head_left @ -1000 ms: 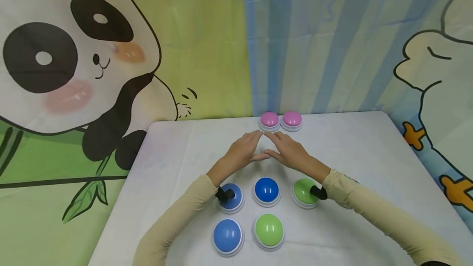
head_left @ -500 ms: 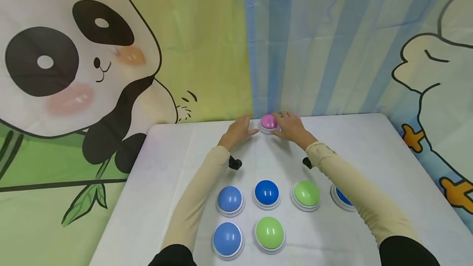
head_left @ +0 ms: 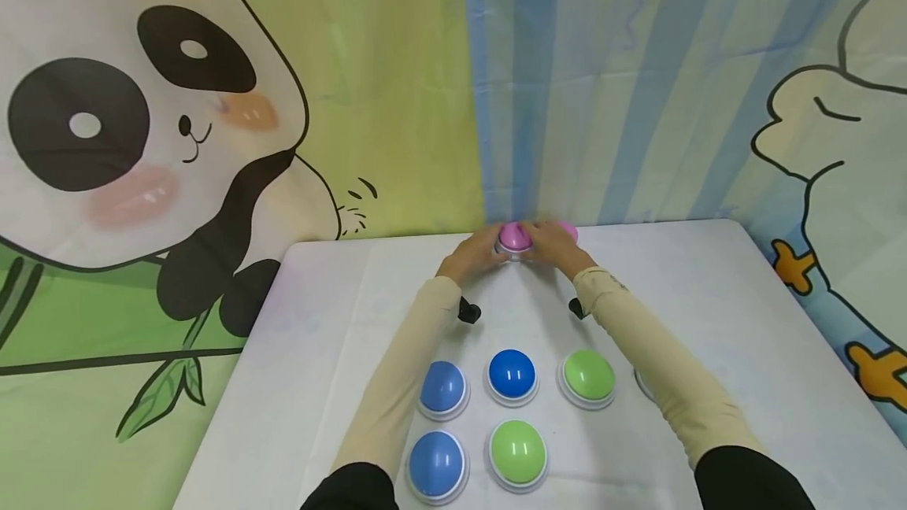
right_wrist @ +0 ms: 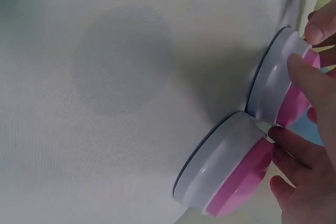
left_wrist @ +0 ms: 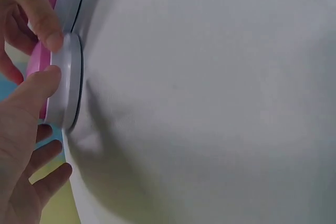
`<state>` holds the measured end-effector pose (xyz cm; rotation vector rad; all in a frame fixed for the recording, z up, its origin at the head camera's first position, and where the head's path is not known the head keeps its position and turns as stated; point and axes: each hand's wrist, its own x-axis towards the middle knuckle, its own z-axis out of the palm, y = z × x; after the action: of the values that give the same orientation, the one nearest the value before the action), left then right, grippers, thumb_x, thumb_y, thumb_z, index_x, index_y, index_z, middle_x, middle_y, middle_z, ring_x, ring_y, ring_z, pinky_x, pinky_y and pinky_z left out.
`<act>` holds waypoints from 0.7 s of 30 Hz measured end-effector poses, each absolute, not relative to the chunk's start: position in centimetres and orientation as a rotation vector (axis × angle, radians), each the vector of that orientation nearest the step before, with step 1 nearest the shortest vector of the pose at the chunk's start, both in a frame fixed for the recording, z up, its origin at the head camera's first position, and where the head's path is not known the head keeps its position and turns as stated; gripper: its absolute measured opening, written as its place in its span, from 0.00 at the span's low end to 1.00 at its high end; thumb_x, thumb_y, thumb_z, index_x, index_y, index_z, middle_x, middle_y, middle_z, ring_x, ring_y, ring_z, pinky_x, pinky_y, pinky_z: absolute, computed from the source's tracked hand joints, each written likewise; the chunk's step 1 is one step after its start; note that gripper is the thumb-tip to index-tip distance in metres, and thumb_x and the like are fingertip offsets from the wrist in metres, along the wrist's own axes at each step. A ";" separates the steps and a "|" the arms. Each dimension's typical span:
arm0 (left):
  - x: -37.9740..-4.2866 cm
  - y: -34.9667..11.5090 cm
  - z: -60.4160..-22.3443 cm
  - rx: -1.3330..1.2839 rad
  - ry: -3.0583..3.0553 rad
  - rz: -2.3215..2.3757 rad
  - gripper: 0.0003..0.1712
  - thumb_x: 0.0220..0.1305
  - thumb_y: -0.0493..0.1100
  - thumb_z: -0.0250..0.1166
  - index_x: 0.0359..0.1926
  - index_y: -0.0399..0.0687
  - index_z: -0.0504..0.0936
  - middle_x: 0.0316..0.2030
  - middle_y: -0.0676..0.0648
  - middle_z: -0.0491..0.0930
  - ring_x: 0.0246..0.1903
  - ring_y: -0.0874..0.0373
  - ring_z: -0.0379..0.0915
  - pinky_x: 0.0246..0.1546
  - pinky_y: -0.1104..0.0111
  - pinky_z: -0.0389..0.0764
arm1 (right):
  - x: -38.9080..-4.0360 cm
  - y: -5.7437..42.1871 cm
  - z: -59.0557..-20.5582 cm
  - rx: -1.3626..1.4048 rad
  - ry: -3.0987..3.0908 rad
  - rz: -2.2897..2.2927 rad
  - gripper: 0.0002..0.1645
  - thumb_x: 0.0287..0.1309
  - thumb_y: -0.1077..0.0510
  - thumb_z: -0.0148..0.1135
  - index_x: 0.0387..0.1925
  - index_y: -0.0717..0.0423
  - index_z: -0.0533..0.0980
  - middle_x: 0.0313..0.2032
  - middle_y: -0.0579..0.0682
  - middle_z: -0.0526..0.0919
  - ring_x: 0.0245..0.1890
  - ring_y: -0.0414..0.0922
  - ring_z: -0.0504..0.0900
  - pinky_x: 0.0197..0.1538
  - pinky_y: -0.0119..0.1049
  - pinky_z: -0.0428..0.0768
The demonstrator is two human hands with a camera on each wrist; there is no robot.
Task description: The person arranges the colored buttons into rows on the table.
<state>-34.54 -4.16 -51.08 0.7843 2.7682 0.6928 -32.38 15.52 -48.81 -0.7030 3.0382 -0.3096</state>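
At the far edge of the table, both hands close in on the left one of two pink push buttons, a pink dome on a white round base. My left hand holds its left side, with the thumb on the white base in the left wrist view. From the right, my right hand grips the same button. Its thumb lies on the near side of the base and its fingers reach in between the two buttons. The second pink button touches the first; in the head view the right hand mostly covers it.
Nearer on the white table stand blue buttons and green buttons in two rows. Another base is mostly hidden under the right sleeve. A printed cloth with a panda hangs right behind the table.
Both hands, first fingertip to fingertip in front of the pink buttons, have reached forward, parted around the left pink button and come together on its sides.
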 end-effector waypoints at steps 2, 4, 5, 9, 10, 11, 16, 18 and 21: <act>-34.6 -3.5 -51.1 0.800 2.774 0.704 0.41 0.66 0.50 0.63 0.73 0.46 0.54 0.69 0.44 0.65 0.69 0.51 0.61 0.70 0.59 0.66 | -32.6 15.6 -49.1 -0.689 3.053 -0.318 0.41 0.55 0.48 0.70 0.65 0.59 0.64 0.55 0.69 0.77 0.57 0.65 0.75 0.64 0.57 0.71; -34.5 -3.0 -51.1 0.802 2.782 0.711 0.40 0.65 0.50 0.64 0.72 0.47 0.55 0.68 0.44 0.65 0.68 0.52 0.62 0.69 0.60 0.67 | -32.8 15.7 -49.5 -0.699 3.071 -0.340 0.42 0.54 0.48 0.71 0.65 0.59 0.65 0.52 0.70 0.79 0.54 0.65 0.77 0.61 0.57 0.73; -34.5 -2.8 -51.1 0.795 2.786 0.718 0.41 0.65 0.49 0.64 0.72 0.47 0.54 0.68 0.44 0.65 0.68 0.51 0.62 0.69 0.60 0.67 | -32.9 15.7 -49.7 -0.707 3.078 -0.362 0.42 0.53 0.48 0.71 0.65 0.59 0.65 0.51 0.70 0.79 0.53 0.65 0.78 0.60 0.57 0.75; -34.2 -2.5 -51.0 0.817 2.810 0.747 0.42 0.64 0.46 0.65 0.72 0.42 0.54 0.68 0.42 0.64 0.69 0.50 0.62 0.70 0.61 0.64 | -32.9 15.5 -50.1 -0.730 3.097 -0.451 0.42 0.52 0.49 0.72 0.63 0.63 0.65 0.48 0.72 0.80 0.50 0.66 0.79 0.58 0.57 0.76; -34.2 -2.5 -51.0 0.830 2.819 0.754 0.43 0.64 0.45 0.66 0.72 0.41 0.54 0.69 0.41 0.64 0.69 0.49 0.61 0.71 0.61 0.63 | -32.9 15.4 -50.1 -0.720 3.094 -0.474 0.42 0.52 0.49 0.72 0.63 0.63 0.65 0.49 0.72 0.80 0.51 0.66 0.79 0.59 0.57 0.75; -34.2 -2.5 -51.1 0.844 2.824 0.762 0.43 0.63 0.44 0.66 0.72 0.39 0.54 0.69 0.40 0.64 0.69 0.48 0.61 0.72 0.61 0.62 | -32.9 15.4 -50.1 -0.713 3.095 -0.489 0.42 0.52 0.49 0.72 0.62 0.64 0.65 0.50 0.72 0.79 0.51 0.67 0.79 0.60 0.57 0.74; -34.2 -2.8 -51.4 0.908 2.836 0.777 0.42 0.62 0.44 0.67 0.71 0.38 0.57 0.68 0.38 0.65 0.69 0.47 0.61 0.72 0.60 0.62 | -32.6 15.5 -50.0 -0.702 3.082 -0.562 0.42 0.48 0.50 0.75 0.60 0.64 0.66 0.50 0.71 0.79 0.52 0.66 0.78 0.60 0.57 0.73; -34.1 -3.1 -51.5 0.934 2.826 0.786 0.41 0.62 0.45 0.67 0.71 0.39 0.58 0.67 0.39 0.66 0.68 0.48 0.62 0.71 0.61 0.64 | -32.4 15.6 -50.0 -0.722 3.075 -0.592 0.41 0.47 0.50 0.76 0.58 0.64 0.68 0.49 0.70 0.80 0.50 0.65 0.78 0.57 0.56 0.75; -34.0 -3.9 -51.4 0.975 2.796 0.826 0.40 0.61 0.45 0.68 0.70 0.41 0.61 0.66 0.42 0.68 0.66 0.51 0.65 0.69 0.61 0.66 | -32.1 15.7 -49.7 -0.736 3.036 -0.643 0.40 0.48 0.50 0.75 0.58 0.64 0.68 0.50 0.68 0.79 0.51 0.63 0.78 0.56 0.55 0.77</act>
<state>-33.97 -3.95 -51.37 0.9746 2.7960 0.8262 -32.13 15.69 -49.70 -0.7356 3.0363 -0.6429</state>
